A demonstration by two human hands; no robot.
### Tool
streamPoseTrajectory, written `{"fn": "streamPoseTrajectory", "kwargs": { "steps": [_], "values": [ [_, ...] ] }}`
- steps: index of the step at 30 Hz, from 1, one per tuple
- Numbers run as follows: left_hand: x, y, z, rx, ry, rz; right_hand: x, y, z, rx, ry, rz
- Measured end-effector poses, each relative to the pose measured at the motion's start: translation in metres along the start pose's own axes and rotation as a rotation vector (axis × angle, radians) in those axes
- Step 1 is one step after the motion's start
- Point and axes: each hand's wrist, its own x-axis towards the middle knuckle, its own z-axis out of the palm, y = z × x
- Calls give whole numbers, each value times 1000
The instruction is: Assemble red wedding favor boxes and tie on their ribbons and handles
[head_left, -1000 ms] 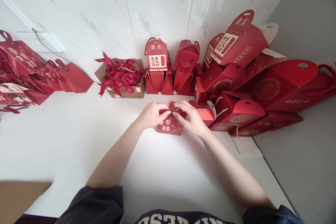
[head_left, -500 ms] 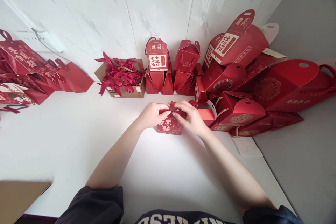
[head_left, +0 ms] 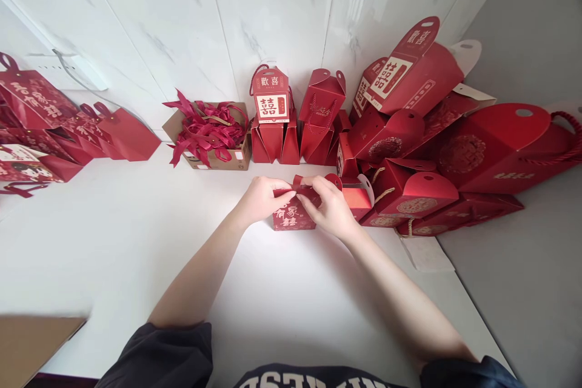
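A small red gift box [head_left: 291, 217] with gold characters stands on the white table [head_left: 136, 236] in front of me. My left hand [head_left: 260, 199] pinches the box's top from the left. My right hand [head_left: 330, 206] pinches the top from the right, fingers curled over the red handle flap. Both hands are closed on the box's top edge, which they partly hide.
A cardboard box of red ribbons [head_left: 209, 133] sits at the back wall. Upright red boxes [head_left: 273, 115] stand beside it. A heap of larger red gift boxes [head_left: 431, 145] fills the right corner. More red bags [head_left: 54, 127] lie far left. A brown cardboard piece [head_left: 31, 339] is near left.
Both hands have pressed the box's top flaps lower and closer together. The box has shifted slightly; the arms stay in place.
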Motion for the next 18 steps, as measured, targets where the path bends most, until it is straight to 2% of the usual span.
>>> {"fn": "streamPoseTrajectory", "kwargs": {
  "steps": [5,11,18],
  "values": [
    [1,1,1,-58,34,-57,1,-2,-1,59,28,74],
    [0,1,1,44,24,13,1,-3,2,100,31,126],
    [0,-2,2,65,27,31,1,-4,2,185,47,181]
  ]
}}
